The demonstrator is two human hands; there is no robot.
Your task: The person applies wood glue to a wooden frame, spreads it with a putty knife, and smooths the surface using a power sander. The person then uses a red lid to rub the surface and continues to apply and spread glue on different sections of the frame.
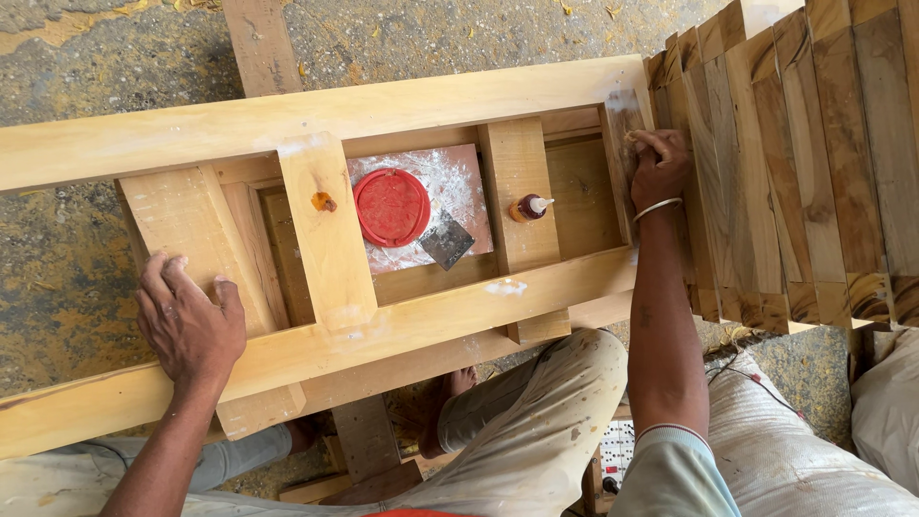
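A pale wooden frame (pixel 316 105) with crosspieces lies across the view. My left hand (pixel 187 321) rests flat, fingers spread, on the slanted board at the frame's left end. My right hand (pixel 656 168) is closed on a small scrap of sandpaper, pressed against the frame's right end rail (pixel 622 115). A white bangle sits on that wrist. Inside the frame sit a red round lid (pixel 391 206), a metal scraper (pixel 446 240) and a small brown glue bottle (pixel 529 206) with a white nozzle.
A stack of darker wooden slats (pixel 795 153) fills the upper right, right beside my right hand. White sacks (pixel 795 450) lie at the lower right. A white power strip (pixel 617 450) shows below my knee. The ground is rough concrete (pixel 57 278).
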